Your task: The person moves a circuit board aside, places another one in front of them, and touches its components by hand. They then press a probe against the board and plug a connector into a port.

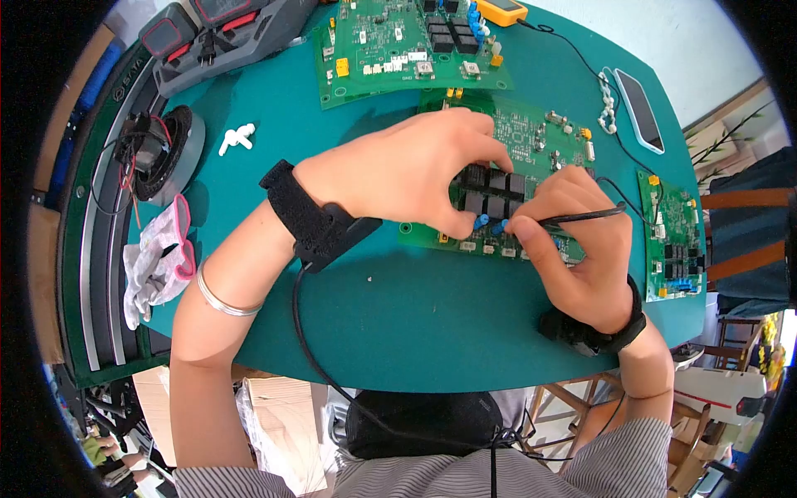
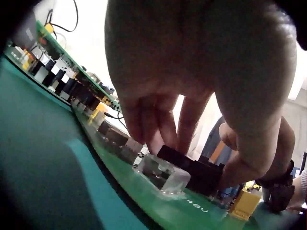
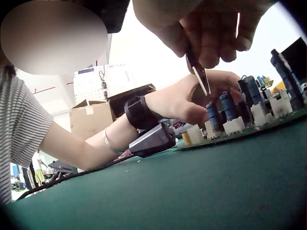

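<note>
The circuit board lies flat on the bench under both sets of fingers; it is judged stiff, light and fragile, best taken by its bare edges. The left hand is arched over it, black relays pinched between thumb and curled fingertips. A thin black probe is gripped pen-wise by the right hand, tip beside the left thumb.
</note>
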Demonstrator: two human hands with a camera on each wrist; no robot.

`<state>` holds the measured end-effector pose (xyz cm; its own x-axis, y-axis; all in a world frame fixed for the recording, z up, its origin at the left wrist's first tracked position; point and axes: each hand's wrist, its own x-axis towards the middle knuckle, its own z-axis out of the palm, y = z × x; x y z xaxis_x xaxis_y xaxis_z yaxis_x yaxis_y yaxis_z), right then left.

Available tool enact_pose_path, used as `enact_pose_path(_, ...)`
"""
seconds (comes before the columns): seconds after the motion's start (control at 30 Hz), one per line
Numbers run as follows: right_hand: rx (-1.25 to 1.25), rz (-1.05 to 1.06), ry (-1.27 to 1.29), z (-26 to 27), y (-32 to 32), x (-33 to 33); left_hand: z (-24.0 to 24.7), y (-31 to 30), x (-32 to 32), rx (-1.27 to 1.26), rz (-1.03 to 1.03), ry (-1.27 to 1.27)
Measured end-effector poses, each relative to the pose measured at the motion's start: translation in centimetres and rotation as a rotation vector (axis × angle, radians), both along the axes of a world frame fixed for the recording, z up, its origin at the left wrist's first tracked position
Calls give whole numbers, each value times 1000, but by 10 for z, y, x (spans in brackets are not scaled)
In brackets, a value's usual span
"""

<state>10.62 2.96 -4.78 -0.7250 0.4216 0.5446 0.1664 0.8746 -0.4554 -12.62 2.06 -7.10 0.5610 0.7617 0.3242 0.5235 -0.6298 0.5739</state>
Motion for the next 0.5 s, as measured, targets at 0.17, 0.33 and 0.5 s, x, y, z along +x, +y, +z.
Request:
enact_pose_path(0.17,-72,-35,-18,0,-1,1,7,-6,2,-13,19,60)
enact_pose_path(0.33,-63,21,-33,1,0,1,15,-14,-5,-26,59,146)
enact_pose_path(0.5,-183,39,52,0,-4,0,9,-9,-15,42,79,138)
